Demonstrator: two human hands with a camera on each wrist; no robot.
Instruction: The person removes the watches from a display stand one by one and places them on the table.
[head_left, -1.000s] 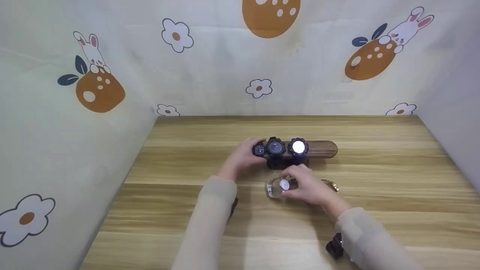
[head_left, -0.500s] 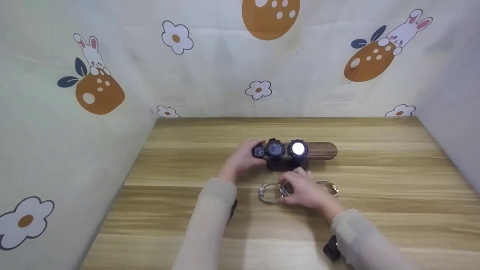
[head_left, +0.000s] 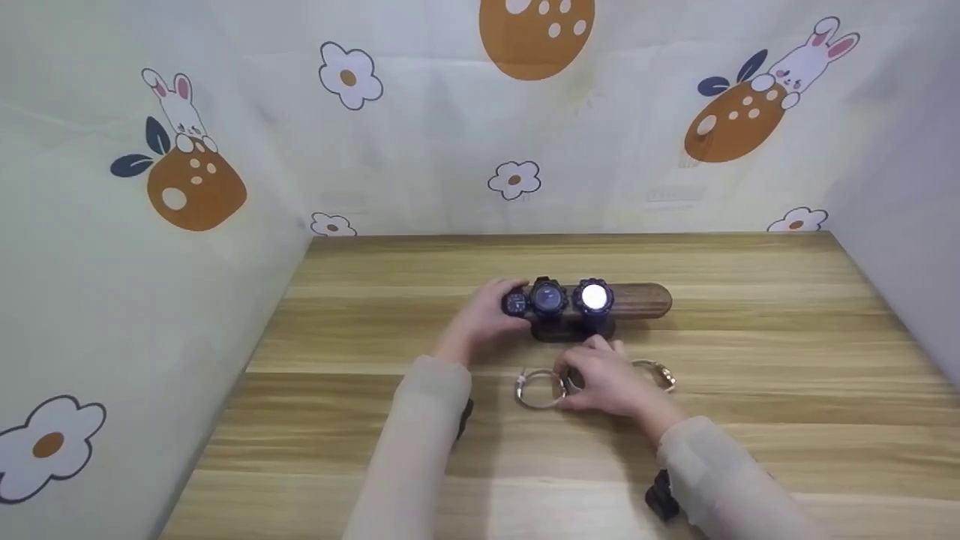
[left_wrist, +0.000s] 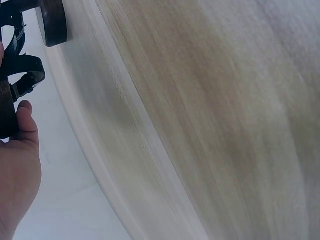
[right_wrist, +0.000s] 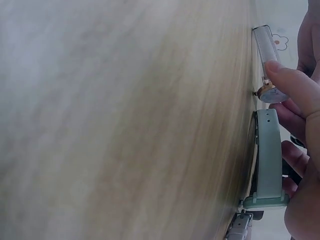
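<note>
My left hand (head_left: 484, 319) grips the left end of a dark wooden watch stand (head_left: 643, 300). In the left wrist view the thumb of that hand (left_wrist: 24, 170) presses against the end of the bar (left_wrist: 7, 112). Three black watches sit on the bar: a small square one (head_left: 515, 302) by my fingers, a round one (head_left: 549, 297) and one with a glaring white face (head_left: 594, 296). Below the stand, my right hand (head_left: 607, 381) pinches a white-strapped watch (head_left: 519, 391) by its case, its looped strap at table level. The right wrist view shows its strap (right_wrist: 266, 45) and rose-gold case.
A gold-toned watch (head_left: 665, 376) lies just right of my right hand. Close to the fingers in the right wrist view is a pale green strap (right_wrist: 270, 155), with a grey strap (right_wrist: 239, 227) below it. A dark object (head_left: 661, 496) shows beside the right sleeve.
My right hand has turned the white-strapped watch, so its face no longer points up and its loop shows as a ring further left. The left hand keeps its place on the stand.
</note>
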